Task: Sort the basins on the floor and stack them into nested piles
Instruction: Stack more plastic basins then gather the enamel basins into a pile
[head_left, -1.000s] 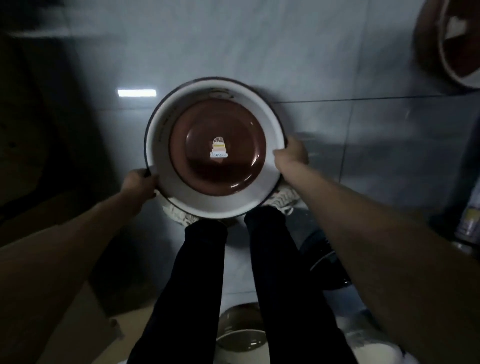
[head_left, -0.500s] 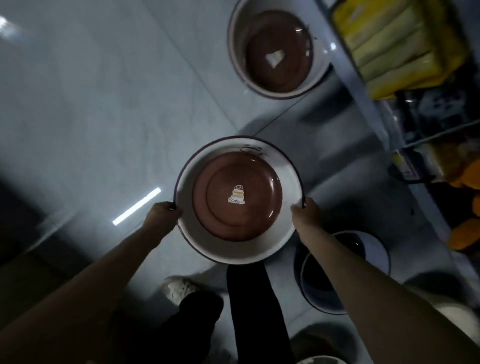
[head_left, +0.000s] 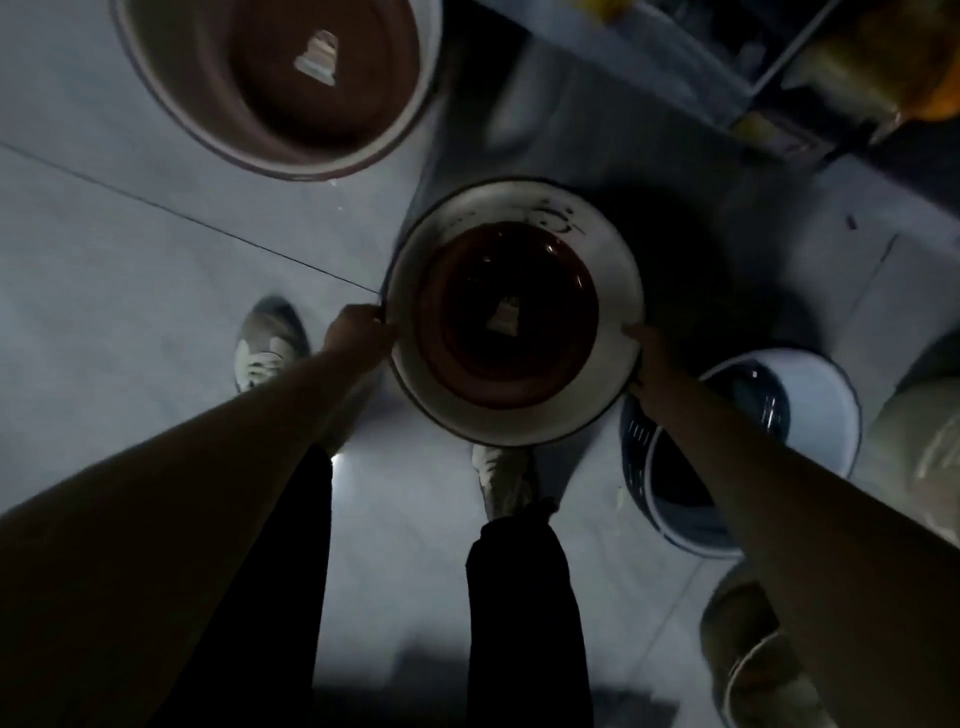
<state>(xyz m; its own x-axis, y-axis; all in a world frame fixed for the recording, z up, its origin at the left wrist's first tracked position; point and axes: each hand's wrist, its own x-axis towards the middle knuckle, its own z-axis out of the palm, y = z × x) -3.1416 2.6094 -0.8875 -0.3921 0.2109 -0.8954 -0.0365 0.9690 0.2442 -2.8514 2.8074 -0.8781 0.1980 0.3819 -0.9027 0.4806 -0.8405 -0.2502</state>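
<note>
I carry a round basin (head_left: 608, 280) with a white wall, dark rim and brown bottom bearing a small sticker, held level above the floor at the centre. My left hand (head_left: 358, 332) grips its left rim and my right hand (head_left: 641, 345) grips its right rim. A bigger basin of the same brown-and-white kind (head_left: 270, 78) sits on the floor at the top left. A white basin with a dark blue inside (head_left: 810, 415) stands on the floor under my right forearm.
Shelving with packaged goods (head_left: 779, 67) runs along the top right. My two feet (head_left: 267, 343) stand on the pale tiled floor (head_left: 130, 260). More basins or rounded containers (head_left: 753, 670) sit dimly at the lower right.
The view has swung right and forward with the held basin. The big brown basin on the floor is now closer, at the top left; the blue-lined basin has come nearer under my right arm.
</note>
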